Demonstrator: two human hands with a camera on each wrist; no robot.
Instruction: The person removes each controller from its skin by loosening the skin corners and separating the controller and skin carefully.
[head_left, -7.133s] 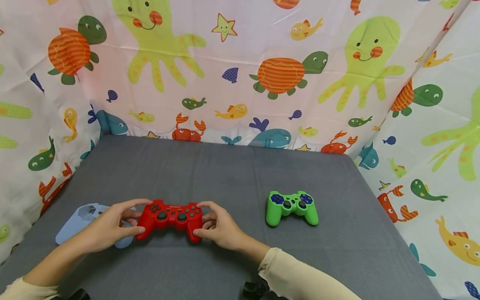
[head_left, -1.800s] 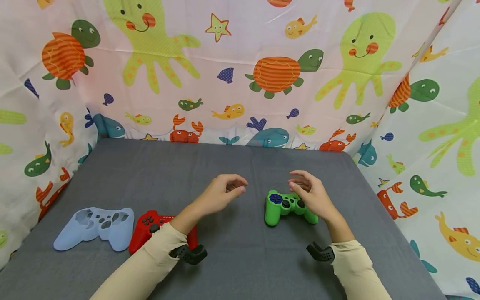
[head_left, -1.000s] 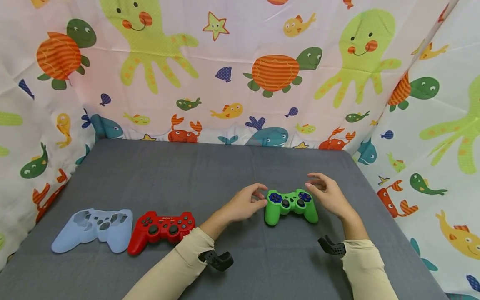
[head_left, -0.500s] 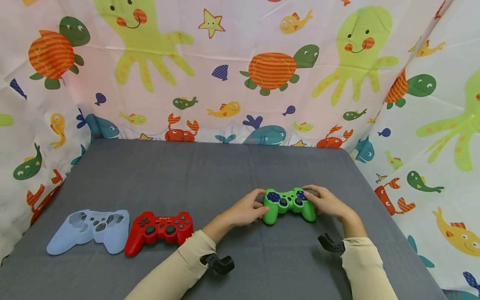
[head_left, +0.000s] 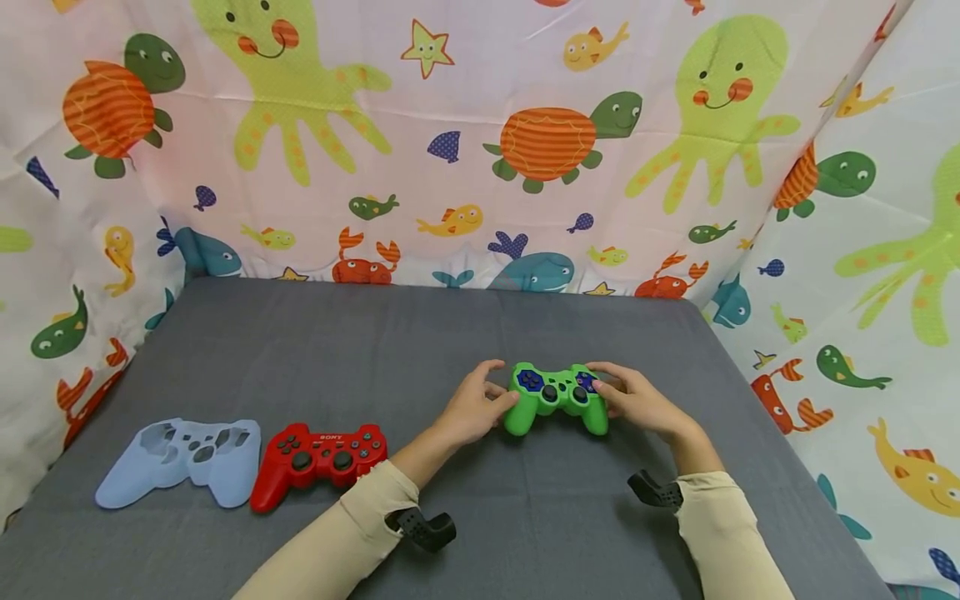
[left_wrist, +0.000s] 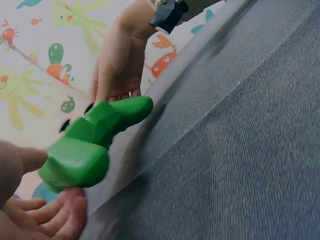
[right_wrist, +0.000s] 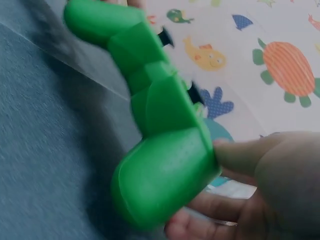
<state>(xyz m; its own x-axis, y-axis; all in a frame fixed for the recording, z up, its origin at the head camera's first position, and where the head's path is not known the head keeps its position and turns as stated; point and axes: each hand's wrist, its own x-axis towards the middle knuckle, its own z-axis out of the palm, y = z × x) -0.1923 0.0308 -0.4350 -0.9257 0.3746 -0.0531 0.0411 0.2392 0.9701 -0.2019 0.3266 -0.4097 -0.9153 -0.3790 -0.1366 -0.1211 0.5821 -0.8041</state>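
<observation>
Pinches one grip of the green controller (head_left: 557, 407) between thumb and fingers of the left hand (head_left: 471, 410), and the other grip likewise with the right hand (head_left: 637, 402), thumb at the face; cannot tell how firmly. Holds it right of middle on the table (head_left: 442, 333), well in from the right edge, seemingly just off the surface. Should feel light, stiff, smooth, perhaps slightly slippery, hardly fragile; best taken by both side grips. Farther out, toward the left edge, the red controller (head_left: 321, 454); just beside it, nearer that edge, the blue shell (head_left: 180, 468). Beyond the far edge, a printed curtain (head_left: 450, 183).
</observation>
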